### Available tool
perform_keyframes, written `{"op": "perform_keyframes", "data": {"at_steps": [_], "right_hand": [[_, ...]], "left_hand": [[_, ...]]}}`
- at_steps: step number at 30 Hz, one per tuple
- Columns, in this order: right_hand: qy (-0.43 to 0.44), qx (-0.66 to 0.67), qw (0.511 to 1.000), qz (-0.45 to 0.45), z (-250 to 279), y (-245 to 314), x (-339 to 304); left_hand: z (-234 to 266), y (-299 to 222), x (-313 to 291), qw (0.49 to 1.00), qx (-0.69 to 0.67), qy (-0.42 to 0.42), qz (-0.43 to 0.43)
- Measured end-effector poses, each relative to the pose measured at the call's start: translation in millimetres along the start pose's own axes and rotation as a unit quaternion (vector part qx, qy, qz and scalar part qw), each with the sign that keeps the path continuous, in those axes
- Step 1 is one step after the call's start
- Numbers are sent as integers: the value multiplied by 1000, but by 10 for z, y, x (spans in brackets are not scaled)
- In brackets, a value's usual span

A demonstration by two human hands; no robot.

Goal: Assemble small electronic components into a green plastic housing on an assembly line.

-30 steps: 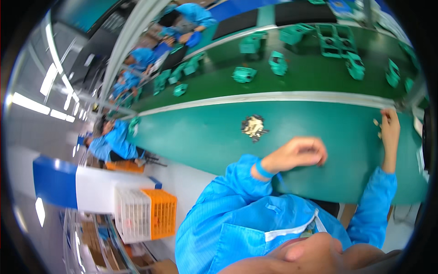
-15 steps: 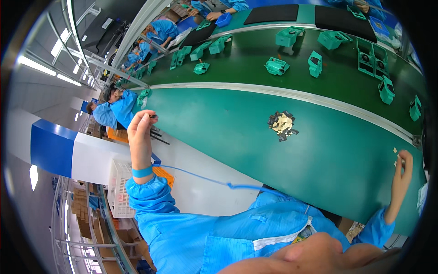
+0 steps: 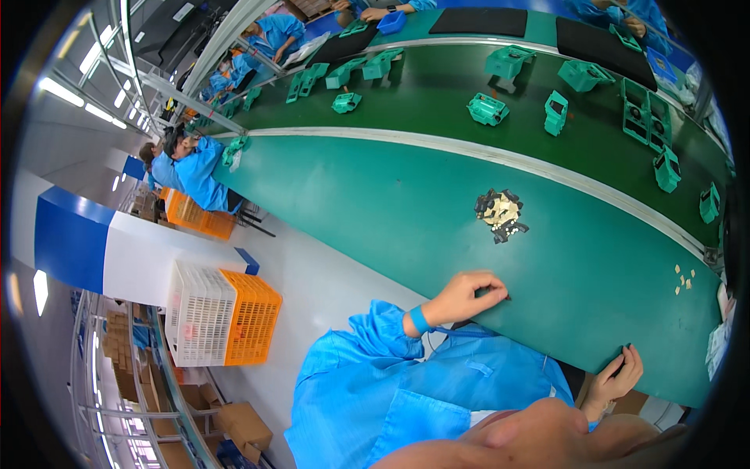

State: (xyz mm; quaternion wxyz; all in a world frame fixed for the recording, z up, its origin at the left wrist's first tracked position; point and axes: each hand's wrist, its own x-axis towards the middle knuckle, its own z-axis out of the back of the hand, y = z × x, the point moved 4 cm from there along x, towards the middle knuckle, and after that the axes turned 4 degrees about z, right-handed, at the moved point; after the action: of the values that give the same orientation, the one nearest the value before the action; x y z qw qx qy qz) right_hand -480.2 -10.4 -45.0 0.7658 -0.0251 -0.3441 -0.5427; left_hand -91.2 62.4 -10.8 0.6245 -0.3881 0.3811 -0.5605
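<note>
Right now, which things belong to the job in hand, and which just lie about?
Likely the job:
left hand, dark piece at its fingertips
right hand, contents unclear
pile of black and cream pieces
loose cream pieces

Likely just about:
white crate
orange crate beside it
cardboard box

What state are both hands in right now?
Left hand: closed in a pinch, apparently on a small dark piece, too tiny to identify.
Right hand: curled, small black piece at its fingertips; grip can't be told.

Smooth plastic, plain cloth
From here, the bench looks smooth and faintly glossy, the heaped pieces matt, the housings and crates moulded plastic, the smock cloth, the cartons cardboard.
</note>
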Motion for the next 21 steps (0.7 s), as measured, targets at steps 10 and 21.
{"op": "perform_keyframes", "data": {"at_steps": [10,21], "right_hand": [[-72,-6,993,88,-11,-103,-25],[-248,287,902,206,1252,311,575]], "left_hand": [[18,52,13,993,-59,-97,-20],[-102,21,-23,994,-30,-104,15]]}}
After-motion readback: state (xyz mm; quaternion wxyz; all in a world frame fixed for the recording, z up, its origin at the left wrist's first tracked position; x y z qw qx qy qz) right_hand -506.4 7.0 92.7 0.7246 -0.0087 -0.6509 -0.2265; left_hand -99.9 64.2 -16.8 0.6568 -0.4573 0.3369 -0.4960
